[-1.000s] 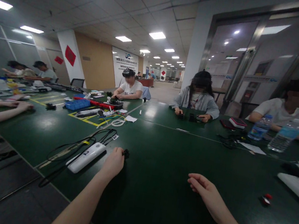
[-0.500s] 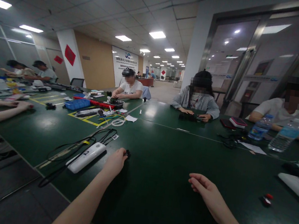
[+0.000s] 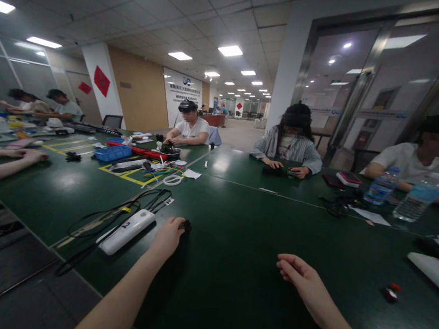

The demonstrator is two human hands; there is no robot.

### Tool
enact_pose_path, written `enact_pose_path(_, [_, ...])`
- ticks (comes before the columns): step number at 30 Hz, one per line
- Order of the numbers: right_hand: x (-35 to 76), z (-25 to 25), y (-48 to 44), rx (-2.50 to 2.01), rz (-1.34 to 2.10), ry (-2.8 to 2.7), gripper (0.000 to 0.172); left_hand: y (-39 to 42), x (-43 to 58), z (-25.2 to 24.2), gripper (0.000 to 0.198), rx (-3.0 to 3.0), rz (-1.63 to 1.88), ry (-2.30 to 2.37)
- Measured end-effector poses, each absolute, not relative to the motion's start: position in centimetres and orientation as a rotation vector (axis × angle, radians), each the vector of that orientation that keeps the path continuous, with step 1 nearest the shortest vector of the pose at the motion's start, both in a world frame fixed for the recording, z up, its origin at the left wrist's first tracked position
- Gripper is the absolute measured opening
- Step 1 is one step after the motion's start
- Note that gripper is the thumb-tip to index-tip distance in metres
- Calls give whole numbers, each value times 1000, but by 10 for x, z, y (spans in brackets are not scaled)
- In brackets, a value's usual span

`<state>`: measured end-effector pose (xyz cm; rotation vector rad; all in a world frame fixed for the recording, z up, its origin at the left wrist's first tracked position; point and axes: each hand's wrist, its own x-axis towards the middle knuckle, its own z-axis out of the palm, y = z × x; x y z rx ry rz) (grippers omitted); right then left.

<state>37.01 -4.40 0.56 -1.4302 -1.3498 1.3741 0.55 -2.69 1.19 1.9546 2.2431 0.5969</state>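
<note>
My left hand (image 3: pixel 167 238) is closed into a loose fist on the dark green table (image 3: pixel 234 232), its fingers pinched on a small black object (image 3: pixel 185 225) at the fingertips. A white power strip (image 3: pixel 127 230) marked with a 2 lies just left of that hand, with black cables (image 3: pixel 114 212) running from it. My right hand (image 3: pixel 301 282) rests on the table further right, fingers loosely curled, with nothing in it. A small red and black piece (image 3: pixel 390 291) lies to the right of it.
Several other people sit round the table, one across (image 3: pixel 290 142), one at the far right (image 3: pixel 428 158), one at the back left (image 3: pixel 190 125). Water bottles (image 3: pixel 416 199), a blue tray (image 3: pixel 113 153), a white cable coil (image 3: pixel 173 180) and a white device (image 3: pixel 436 274) lie about.
My left hand has shifted slightly over the small black object, covering more of it. My right hand has stayed put.
</note>
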Motion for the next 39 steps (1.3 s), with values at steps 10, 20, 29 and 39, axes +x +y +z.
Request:
enact_pose_path(10, [367,12,-47,-1432,1368,-1333,37,-27,7,12,19,1944,621,2244])
enact_pose_path(20, [369,10,-45,-1433,1371,-1338,39,-30,11,14,22,1965,554,2282])
enact_pose_path(29, [368,10,-45,-1429,1368,-1346,38,-26,6,8,24,1951,574,2227])
enact_pose_path(39, [370,8,-45,-1433,1370,-1325,36,-27,-2,12,25,1952,641,2124])
